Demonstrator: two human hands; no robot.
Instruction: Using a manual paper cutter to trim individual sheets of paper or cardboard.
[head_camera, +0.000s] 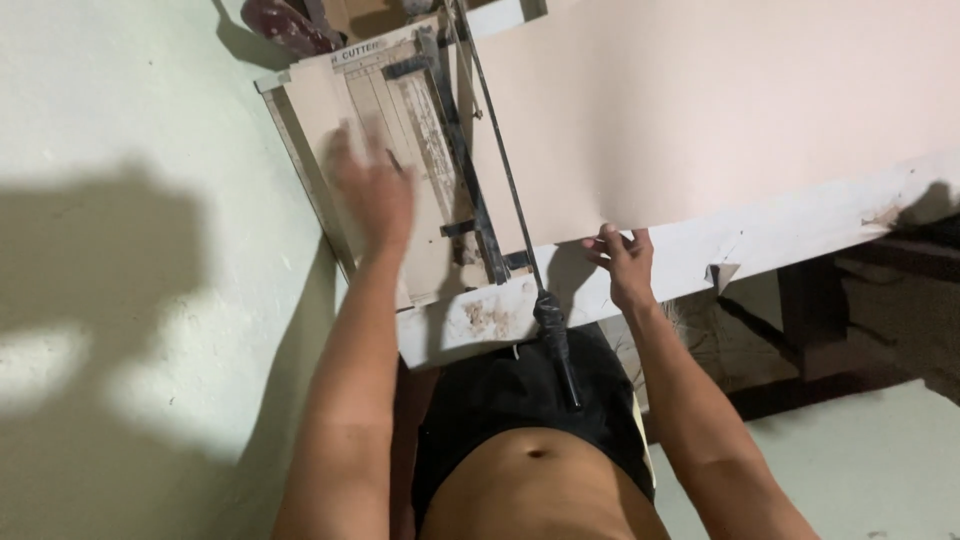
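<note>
Cardboard sheet (700, 110) edge pinched by right hand (622, 265); left hand (375, 195) open, blurred, over paper cutter (420, 120).

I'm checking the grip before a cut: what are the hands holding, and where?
The right hand pinches the big sheet at its near edge. The left hand, blurred, lies open over the cutter bed, gripping nothing.

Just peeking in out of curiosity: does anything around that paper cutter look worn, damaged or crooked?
Yes. The white table is chipped and stained along its front edge, with a torn flap near the right. The paper cutter looks scuffed, and sits at an angle to the table edge. The left hand is blurred; the right hand holds the big pink sheet.
</note>
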